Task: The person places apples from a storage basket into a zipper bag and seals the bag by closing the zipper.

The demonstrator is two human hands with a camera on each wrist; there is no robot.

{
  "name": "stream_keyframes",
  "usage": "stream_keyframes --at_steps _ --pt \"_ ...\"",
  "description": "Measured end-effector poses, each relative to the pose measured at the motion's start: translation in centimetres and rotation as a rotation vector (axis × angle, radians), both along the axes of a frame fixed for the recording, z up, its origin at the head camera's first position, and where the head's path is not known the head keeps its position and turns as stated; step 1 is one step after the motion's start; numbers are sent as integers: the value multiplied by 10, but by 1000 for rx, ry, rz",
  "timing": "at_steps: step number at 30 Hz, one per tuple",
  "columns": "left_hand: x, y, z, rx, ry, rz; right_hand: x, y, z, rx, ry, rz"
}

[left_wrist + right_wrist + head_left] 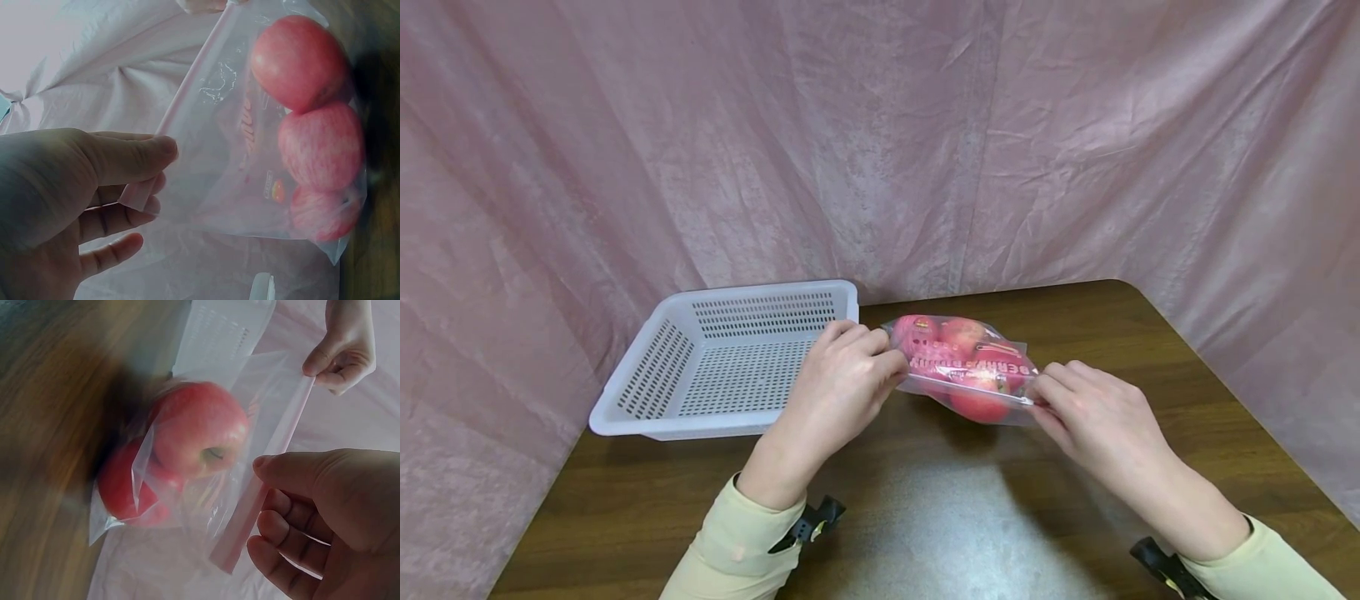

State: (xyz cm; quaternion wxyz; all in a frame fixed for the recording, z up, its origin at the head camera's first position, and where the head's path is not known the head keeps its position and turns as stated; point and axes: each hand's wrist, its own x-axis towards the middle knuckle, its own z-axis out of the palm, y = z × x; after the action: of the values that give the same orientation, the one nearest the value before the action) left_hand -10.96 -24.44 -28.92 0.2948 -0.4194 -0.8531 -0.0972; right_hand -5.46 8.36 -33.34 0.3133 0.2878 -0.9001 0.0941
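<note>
Bag of apples held just above the table beside the empty white basket, left hand and right hand each pinching an end of its zip strip; apples all bagged, none in the basket yet.

Soft, even light falls from above me, leaving a pale sheen on the wooden table and a faint shadow under the bag of apples. My head view is sharp, while both wrist views are dimmer and washed-out, with the tabletop blurred at their edges.
</note>
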Motion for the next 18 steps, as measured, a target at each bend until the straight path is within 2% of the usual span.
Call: stream_keyframes --at_steps 8,18 --pt "-1 0 0 -28 5 14 1 7 -3 14 8 -5" --pt "-1 0 -1 -33 -2 21 6 16 -3 25 -32 -36"
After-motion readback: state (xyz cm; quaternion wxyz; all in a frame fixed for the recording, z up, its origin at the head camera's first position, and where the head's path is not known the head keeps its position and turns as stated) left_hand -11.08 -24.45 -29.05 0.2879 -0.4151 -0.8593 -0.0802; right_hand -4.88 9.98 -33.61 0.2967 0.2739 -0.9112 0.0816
